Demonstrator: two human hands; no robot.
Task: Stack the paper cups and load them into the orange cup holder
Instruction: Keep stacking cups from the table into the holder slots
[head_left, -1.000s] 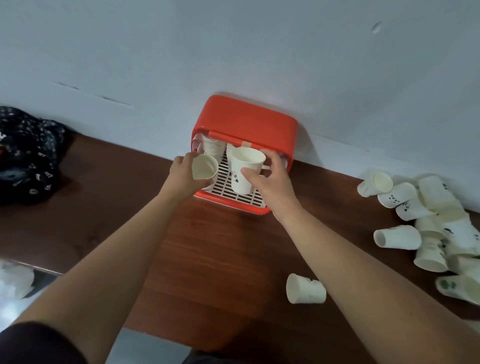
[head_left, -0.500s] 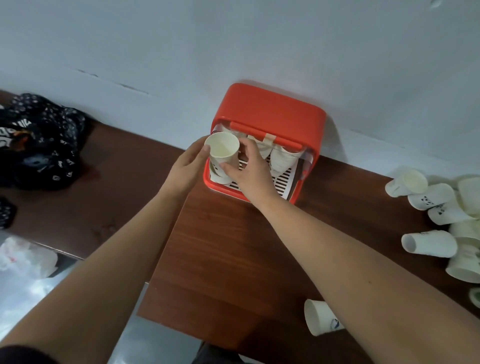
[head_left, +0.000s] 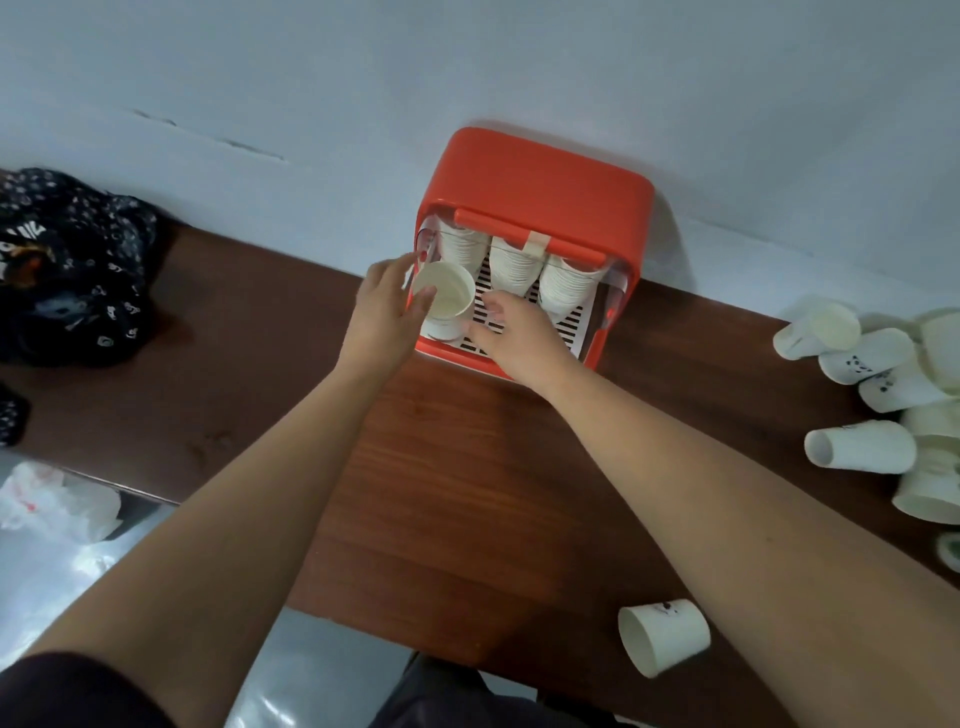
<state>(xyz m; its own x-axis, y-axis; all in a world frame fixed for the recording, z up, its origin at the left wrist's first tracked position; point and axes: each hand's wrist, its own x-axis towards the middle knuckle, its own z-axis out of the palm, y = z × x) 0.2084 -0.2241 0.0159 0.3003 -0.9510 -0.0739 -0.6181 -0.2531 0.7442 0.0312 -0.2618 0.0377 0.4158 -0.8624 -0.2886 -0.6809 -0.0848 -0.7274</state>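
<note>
Looking down at a dark wooden tabletop (head_left: 457, 467) pushed up against a pale wall (head_left: 467, 62), with the orange cup holder (head_left: 540, 182) sitting right at the wall edge. Inside it there are three stacks of paper cups (head_left: 511, 262) hanging side by side under the orange top, above a white slotted tray (head_left: 571, 332). At the holder's front left corner there's a short stack of cups with its mouth facing up (head_left: 444, 291), sitting at the tray edge below the leftmost hanging stack. Both hands are on it: the left hand (head_left: 382, 317) is wrapped around the left side with fingers curled onto the rim, and the right hand (head_left: 519, 338) has its fingertips against the lower right side of the same stack, fingers fairly close together. So both hands look closed onto that one stack rather than spread wide. Off to the right there's a messy pile of loose cups (head_left: 883, 384), mostly tipped on their sides, some with little black prints on them. One more lone cup (head_left: 662, 636) is lying on its side near the front edge of the tabletop, next to the right forearm. On the far left there's a dark patterned bundle of fabric (head_left: 67, 265), and below the tabletop edge a crumpled white plastic bag (head_left: 57, 506) on the floor.
</note>
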